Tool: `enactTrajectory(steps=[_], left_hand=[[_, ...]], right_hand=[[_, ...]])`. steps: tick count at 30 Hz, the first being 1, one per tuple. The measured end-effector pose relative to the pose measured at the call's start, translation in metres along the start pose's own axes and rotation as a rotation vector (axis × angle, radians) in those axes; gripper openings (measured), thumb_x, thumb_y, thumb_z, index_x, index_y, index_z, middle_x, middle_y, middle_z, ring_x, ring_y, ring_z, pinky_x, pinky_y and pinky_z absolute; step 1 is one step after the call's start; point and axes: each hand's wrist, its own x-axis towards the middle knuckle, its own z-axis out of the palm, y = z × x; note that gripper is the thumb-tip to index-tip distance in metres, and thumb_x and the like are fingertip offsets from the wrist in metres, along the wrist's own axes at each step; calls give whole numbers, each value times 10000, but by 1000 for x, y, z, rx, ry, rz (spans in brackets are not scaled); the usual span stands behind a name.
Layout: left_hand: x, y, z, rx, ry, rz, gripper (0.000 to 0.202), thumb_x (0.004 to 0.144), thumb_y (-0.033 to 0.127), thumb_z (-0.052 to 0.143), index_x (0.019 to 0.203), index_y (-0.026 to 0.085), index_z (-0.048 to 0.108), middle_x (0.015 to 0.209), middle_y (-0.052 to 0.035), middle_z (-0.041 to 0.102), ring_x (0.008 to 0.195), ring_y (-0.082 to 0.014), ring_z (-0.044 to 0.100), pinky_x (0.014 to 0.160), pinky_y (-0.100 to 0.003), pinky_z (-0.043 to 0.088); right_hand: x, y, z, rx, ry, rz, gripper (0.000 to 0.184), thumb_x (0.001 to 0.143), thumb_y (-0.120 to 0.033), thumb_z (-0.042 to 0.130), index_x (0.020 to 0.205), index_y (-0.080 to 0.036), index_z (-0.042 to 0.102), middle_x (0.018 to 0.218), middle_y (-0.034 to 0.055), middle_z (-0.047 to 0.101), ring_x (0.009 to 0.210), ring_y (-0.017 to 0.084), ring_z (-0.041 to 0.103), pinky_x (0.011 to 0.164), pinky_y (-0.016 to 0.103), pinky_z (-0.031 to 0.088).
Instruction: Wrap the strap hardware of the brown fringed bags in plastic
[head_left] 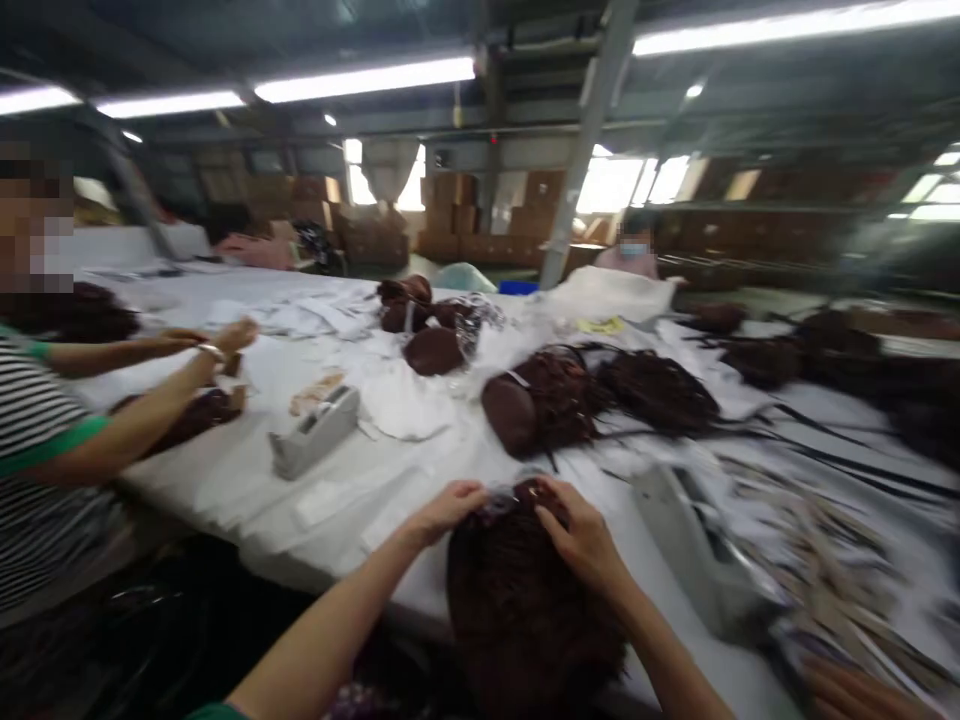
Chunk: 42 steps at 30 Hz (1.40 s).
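Dark brown in the head view, a bag (517, 610) sits upright at the near edge of a white-covered table (210, 480), its lower part reaching down past that edge toward the wearer. The left hand (454, 508) has thumb and fingers drawn together at the bag's top, beside a shiny clear piece (501, 498); blur hides whether it pinches the bag, the piece or both. The right hand (576, 525) pinches the top from the other side, thumb against curled fingers, near the left fingertips. Leftward, pale cover with loose white sheets separates the left forearm from a grey dispenser (319, 430), leaving that side the wider room. On the right, another dispenser (705, 555) stands close to the right forearm, with tan straps (832, 570) strewn beyond it, so sideways room is tighter. Straight ahead, a second bag (536, 395) lies a short way past the fingertips, limiting forward reach. Off to the left, a co-worker in a striped shirt (37, 410) works along the same edge, arms well apart from the wearer's.
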Motion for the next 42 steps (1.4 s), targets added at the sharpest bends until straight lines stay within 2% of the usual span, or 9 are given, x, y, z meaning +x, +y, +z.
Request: enactTrajectory(steps=[3,6,14,20,24,28,33,37,42], left_hand=[[10,-20,20,-115,-93,-19,385,886,508,544,875,130,616,752,-5,626,680,-144,583,680,-288,470],[12,-25,19,-176,-115,-39,454,800,582,613,873,135,634,717,4,643,647,-135,556,626,-238,410],[10,-27,18,-281,-97,-86,482,728,583,693,909,137,682,773,-23,690,653,-134,563,637,-223,416],[10,-31,12,-415,-86,-106,465,734,529,727,962,127,675,841,-54,706,749,-158,610,695,-228,443],[12,-33,8,-479,-47,-111,472,746,513,726,969,101,671,778,-57,692,654,-123,588,611,-199,423],[11,-32,8,-513,-23,-106,440,725,484,757,912,95,669,746,-40,666,607,-98,558,587,-187,415],[7,-31,12,-521,-26,-100,390,721,465,765,835,111,647,698,-20,639,585,-91,538,579,-189,408],[10,-29,16,-505,-40,-90,401,711,482,761,830,125,623,678,-2,619,576,-93,516,559,-197,383],[2,-3,30,-378,62,-3,429,667,516,760,684,140,555,586,51,500,546,-73,412,539,-205,319]], right_hand=[[-29,46,-42,-147,136,376,416,898,-373,403,1176,-151,618,1078,111,689,941,232,653,835,340,499],[-54,73,-61,-277,119,523,385,885,-355,399,941,-132,709,905,127,720,851,256,662,774,337,471],[-79,81,-18,-321,22,568,128,759,-265,615,730,-162,685,799,105,680,754,227,632,663,282,399],[-78,82,-24,-157,84,583,128,751,-281,579,669,-186,601,670,53,646,690,209,621,645,277,416],[-68,55,-15,69,116,570,296,850,-417,440,887,-175,606,688,34,663,592,173,628,539,246,441],[-44,-2,12,483,47,519,395,810,-440,541,1065,-151,628,663,14,662,455,127,565,421,209,399],[-16,-51,46,442,-14,556,230,792,-333,571,751,-147,701,562,4,635,407,105,555,405,181,401],[-6,-61,56,382,44,606,240,780,-323,566,661,-153,687,514,11,632,386,121,571,383,186,390],[-4,-62,49,363,27,572,212,696,-266,543,531,-188,650,417,3,589,357,143,552,396,219,388]])
